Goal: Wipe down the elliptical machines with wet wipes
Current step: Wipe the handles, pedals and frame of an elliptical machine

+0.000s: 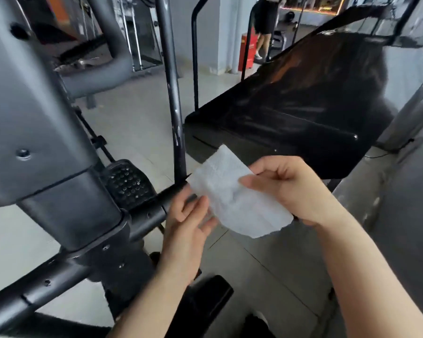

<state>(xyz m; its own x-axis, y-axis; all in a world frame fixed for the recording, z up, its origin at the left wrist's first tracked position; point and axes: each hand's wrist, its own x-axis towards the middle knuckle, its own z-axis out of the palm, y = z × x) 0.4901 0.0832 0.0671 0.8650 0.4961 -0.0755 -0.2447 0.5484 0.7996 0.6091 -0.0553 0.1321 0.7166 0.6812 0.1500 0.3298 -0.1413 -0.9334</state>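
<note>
**Wet wipe, held above elliptical frame**

Wet wipe (237,196): white, crumpled, partly unfolded, in mid-air between both hands. Right hand (288,189): pinches its right edge, fingers curled. Left hand (188,220): fingers straight and relaxed, touching the lower left edge. Elliptical machine (59,167): dark grey, left; studded pedal (128,184) just beside the left hand. Glossy black machine (303,106): behind.

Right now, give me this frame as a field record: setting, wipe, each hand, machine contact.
setting: gym floor, grey-and-black elliptical machine at left
wipe: white crumpled wet wipe, held in the air between the hands
right hand: grip pinching the wipe's right side
left hand: fingers relaxed, touching the wipe's lower left edge
machine contact: none, wipe is off the black metal tube
background: black studded pedal; a person standing far off
</note>
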